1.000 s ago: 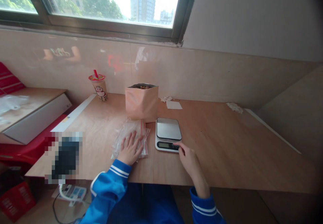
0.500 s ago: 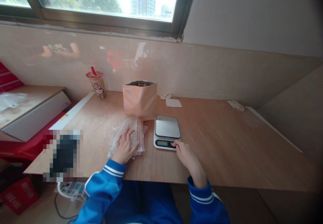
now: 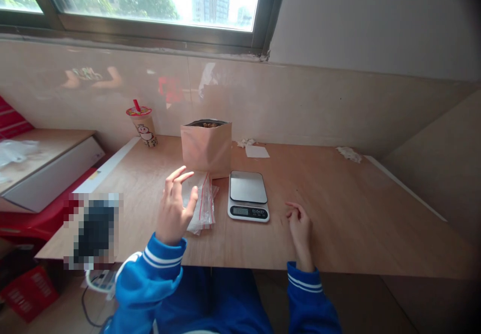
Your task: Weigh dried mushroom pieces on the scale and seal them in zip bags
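Observation:
My left hand [image 3: 176, 206] is raised over a stack of clear zip bags [image 3: 203, 208] with red seal lines. Its fingers are spread and hold nothing. Right of the bags lies a white kitchen scale [image 3: 248, 187] with a bare metal plate; faint marks show on its display. My right hand [image 3: 299, 226] rests over the table to the right of the scale, apart from it, fingers loosely bent and nothing in them. Behind the bags stands an upright brown paper pouch [image 3: 206, 148], its top gaping, with brown pieces inside.
A drink cup [image 3: 143, 126] with a red straw stands at the back left of the wooden table [image 3: 338, 213]. By the wall are a white card [image 3: 257, 152] and crumpled white tissue [image 3: 348, 154]. A blurred-out dark object [image 3: 95, 231] lies at the left edge.
My left hand has lifted off the zip bags, up and to the left. My right hand has left the scale's buttons and moved right. Faint marks now show on the display.

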`<control>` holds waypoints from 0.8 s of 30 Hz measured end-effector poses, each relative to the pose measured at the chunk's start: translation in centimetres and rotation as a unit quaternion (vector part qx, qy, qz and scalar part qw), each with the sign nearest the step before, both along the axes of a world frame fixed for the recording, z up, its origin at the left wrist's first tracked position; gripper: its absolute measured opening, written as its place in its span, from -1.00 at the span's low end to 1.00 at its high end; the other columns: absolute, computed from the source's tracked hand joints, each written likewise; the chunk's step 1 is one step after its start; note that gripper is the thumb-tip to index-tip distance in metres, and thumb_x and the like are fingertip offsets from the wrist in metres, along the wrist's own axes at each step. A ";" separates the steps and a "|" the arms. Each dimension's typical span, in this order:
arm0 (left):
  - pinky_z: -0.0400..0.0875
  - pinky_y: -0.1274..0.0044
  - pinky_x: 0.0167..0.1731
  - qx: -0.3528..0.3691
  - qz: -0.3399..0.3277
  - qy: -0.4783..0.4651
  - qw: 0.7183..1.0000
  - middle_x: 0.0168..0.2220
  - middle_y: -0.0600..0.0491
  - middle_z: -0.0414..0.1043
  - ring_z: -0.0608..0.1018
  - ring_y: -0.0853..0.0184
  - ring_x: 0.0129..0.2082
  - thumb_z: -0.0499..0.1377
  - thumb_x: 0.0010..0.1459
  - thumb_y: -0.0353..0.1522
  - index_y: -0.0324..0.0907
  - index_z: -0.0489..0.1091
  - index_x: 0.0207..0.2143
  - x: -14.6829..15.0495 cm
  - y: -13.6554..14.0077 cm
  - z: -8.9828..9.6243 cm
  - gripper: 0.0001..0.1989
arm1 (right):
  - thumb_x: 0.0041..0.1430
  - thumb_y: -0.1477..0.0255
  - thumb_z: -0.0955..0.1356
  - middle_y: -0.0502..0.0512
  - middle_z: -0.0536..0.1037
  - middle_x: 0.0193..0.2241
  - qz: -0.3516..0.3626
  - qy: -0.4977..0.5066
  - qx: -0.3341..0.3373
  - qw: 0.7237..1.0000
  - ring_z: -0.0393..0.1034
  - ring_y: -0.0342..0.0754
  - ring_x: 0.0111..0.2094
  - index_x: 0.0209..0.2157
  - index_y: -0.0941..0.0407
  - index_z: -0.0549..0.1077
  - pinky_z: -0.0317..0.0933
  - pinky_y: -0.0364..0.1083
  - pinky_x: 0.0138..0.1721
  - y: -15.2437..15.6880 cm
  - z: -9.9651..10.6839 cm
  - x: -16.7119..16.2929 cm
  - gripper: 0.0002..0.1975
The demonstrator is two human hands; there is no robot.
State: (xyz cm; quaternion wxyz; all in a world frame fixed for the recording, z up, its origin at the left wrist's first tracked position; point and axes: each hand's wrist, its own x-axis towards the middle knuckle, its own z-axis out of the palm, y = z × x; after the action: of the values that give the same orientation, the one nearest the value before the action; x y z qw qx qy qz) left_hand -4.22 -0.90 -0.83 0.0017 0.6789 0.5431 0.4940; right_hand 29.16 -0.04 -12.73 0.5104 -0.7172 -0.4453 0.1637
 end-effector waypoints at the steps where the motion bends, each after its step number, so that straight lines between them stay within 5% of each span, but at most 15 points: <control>1: 0.28 0.26 0.14 0.007 0.002 -0.019 1.000 0.10 -0.10 0.26 0.35 0.15 0.15 0.08 0.22 -0.34 -0.12 0.30 -0.01 0.3 0.0 0.8 -0.73 | 0.10 0.26 0.17 0.03 0.41 -0.57 0.001 0.007 -0.001 1.000 0.28 -0.05 -0.55 -0.23 0.20 0.49 0.18 -0.10 -0.45 -0.1 -0.3 0.0 -0.60; 6: 0.35 0.31 0.05 0.041 -0.016 -0.090 0.995 0.01 -0.09 0.30 0.38 0.19 0.08 0.06 0.22 -0.39 -0.15 0.34 -0.05 2.7 1.6 4.2 -0.76 | 0.11 0.33 0.16 0.02 0.38 -0.62 0.040 -0.004 -0.023 0.999 0.25 -0.06 -0.60 -0.23 0.20 0.47 0.14 -0.11 -0.52 -0.6 -0.2 -0.6 -0.64; 11: 0.33 0.35 0.05 0.092 -0.028 -0.113 0.989 -0.08 -0.06 0.33 0.42 0.27 -0.02 0.03 0.22 -0.43 -0.19 0.33 -0.09 5.4 6.9 6.7 -0.79 | 0.10 0.34 0.15 0.01 0.37 -0.63 0.037 0.004 -0.018 0.999 0.27 -0.06 -0.58 -0.24 0.19 0.47 0.15 -0.12 -0.51 -0.7 0.0 -0.6 -0.65; 17: 0.18 0.26 0.14 0.077 -0.007 -0.040 0.996 -0.06 -0.13 0.40 0.41 0.17 0.02 -0.02 0.23 -0.43 -0.24 0.35 -0.12 6.3 13.6 5.3 -0.77 | 0.09 0.32 0.16 0.01 0.39 -0.60 0.042 0.010 -0.016 0.999 0.29 -0.07 -0.55 -0.26 0.18 0.47 0.18 -0.11 -0.47 -0.6 -0.3 -0.2 -0.65; 24: 0.13 0.23 0.14 0.083 0.016 0.009 0.996 -0.03 -0.15 0.38 0.39 0.10 0.05 0.01 0.23 -0.38 -0.18 0.34 -0.07 4.7 14.2 5.1 -0.75 | 0.10 0.31 0.16 0.02 0.39 -0.57 0.055 0.010 -0.033 0.998 0.29 -0.06 -0.53 -0.26 0.17 0.47 0.16 -0.12 -0.47 -0.7 -0.1 -0.4 -0.66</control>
State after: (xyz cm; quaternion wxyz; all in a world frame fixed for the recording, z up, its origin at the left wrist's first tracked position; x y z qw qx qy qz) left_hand 0.43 13.34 4.26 -0.0676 0.6728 0.5106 0.5311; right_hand 28.81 -0.77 -12.80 0.4811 -0.7068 -0.4728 0.2134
